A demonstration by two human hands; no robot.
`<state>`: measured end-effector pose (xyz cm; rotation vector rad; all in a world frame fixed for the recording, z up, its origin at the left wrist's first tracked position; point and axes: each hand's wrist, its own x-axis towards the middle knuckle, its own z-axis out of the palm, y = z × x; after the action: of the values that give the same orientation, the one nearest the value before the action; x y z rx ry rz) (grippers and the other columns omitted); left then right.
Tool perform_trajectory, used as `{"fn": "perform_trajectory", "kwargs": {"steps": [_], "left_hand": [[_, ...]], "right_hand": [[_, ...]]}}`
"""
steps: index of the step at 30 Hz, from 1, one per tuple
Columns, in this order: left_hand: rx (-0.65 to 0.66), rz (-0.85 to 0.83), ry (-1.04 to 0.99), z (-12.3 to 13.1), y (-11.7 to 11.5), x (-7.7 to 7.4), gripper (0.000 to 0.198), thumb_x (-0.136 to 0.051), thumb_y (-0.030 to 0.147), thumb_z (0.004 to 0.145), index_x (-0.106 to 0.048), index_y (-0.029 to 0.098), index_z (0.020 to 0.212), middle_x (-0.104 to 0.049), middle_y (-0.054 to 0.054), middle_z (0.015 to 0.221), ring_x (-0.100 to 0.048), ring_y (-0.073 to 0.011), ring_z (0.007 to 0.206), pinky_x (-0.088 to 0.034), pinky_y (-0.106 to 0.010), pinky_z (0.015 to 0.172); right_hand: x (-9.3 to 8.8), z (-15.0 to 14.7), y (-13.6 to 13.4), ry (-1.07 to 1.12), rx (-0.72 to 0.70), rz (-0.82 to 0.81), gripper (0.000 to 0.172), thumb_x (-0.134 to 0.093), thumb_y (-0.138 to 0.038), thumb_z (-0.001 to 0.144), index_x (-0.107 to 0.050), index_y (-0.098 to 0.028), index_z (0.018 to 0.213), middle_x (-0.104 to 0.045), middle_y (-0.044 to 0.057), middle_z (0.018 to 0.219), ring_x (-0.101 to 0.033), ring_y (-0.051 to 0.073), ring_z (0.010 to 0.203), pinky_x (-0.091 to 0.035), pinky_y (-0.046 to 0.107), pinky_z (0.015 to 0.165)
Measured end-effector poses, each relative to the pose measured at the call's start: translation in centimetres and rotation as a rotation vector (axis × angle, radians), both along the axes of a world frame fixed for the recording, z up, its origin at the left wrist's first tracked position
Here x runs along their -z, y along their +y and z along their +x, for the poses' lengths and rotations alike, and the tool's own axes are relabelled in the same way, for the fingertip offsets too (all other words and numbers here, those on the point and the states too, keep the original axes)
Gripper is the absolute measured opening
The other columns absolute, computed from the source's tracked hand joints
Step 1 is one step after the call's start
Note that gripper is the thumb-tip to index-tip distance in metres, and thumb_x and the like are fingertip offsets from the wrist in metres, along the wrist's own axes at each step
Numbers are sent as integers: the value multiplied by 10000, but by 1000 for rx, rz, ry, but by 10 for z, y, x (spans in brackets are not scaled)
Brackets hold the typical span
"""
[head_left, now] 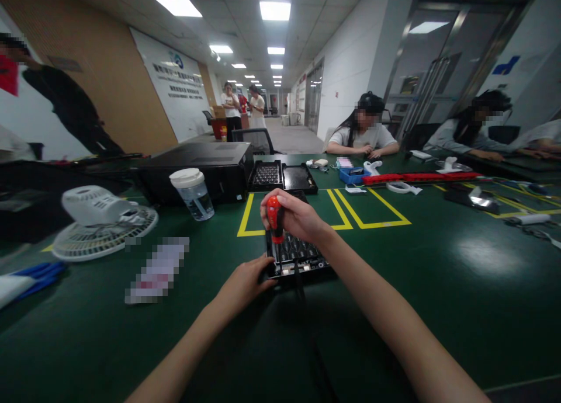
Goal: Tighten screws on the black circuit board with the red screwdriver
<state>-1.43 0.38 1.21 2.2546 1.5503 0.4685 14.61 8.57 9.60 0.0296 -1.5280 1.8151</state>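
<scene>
A black case (294,246) with rows of round cells lies on the green table, with metal parts along its near edge. My right hand (298,216) is closed around a red and black screwdriver (274,216), held upright over the case's near left part; the shaft points down at that corner. My left hand (250,277) grips the near left corner of the case between thumb and fingers. A dark cable (298,280) comes off the near edge.
Left are a white fan (105,222), a lidded cup (195,195), a large black box (197,169) and blue gloves (37,279). Behind the case stand black trays (283,176). A blue bin (353,175) and a red strip (421,177) lie right. People sit across the table.
</scene>
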Motion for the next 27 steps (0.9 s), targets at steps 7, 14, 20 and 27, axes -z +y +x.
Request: {"fn": "perform_trajectory", "kwargs": {"steps": [7,14,20,27], "left_hand": [[-16,-3,-18,0,1,2,420,-594,309,746,-537,249,1158,-563,-39,1265,-555,-208,1111,-398,-318,954],[-22,-25,-9,2,-1,-2,427,-595,302,744,-534,253,1163,-563,-37,1266,-549,-211,1121,-392,-328,967],[4,1,-9,2,-1,-3,428,-585,307,750,-527,240,1169,-562,-46,1266,-557,-208,1110,-400,-319,957],[-1,-1,3,1,0,-1,432,-578,310,755,-523,225,1174,-560,-57,1268,-545,-211,1129,-387,-325,972]], "right_hand": [[0,1,2,-13,19,2,150,-413,-270,870,-480,-154,936,-567,42,838,-547,124,667,-484,294,673],[-6,5,-3,-95,119,32,116,-498,-283,842,-442,-187,873,-535,10,822,-543,116,696,-503,283,663],[-13,9,-7,-176,271,208,136,-548,-266,812,-451,-171,819,-530,-1,800,-520,103,734,-446,218,660],[-16,8,-8,-173,339,320,154,-565,-264,791,-443,-170,783,-565,16,811,-516,118,741,-415,221,612]]}}
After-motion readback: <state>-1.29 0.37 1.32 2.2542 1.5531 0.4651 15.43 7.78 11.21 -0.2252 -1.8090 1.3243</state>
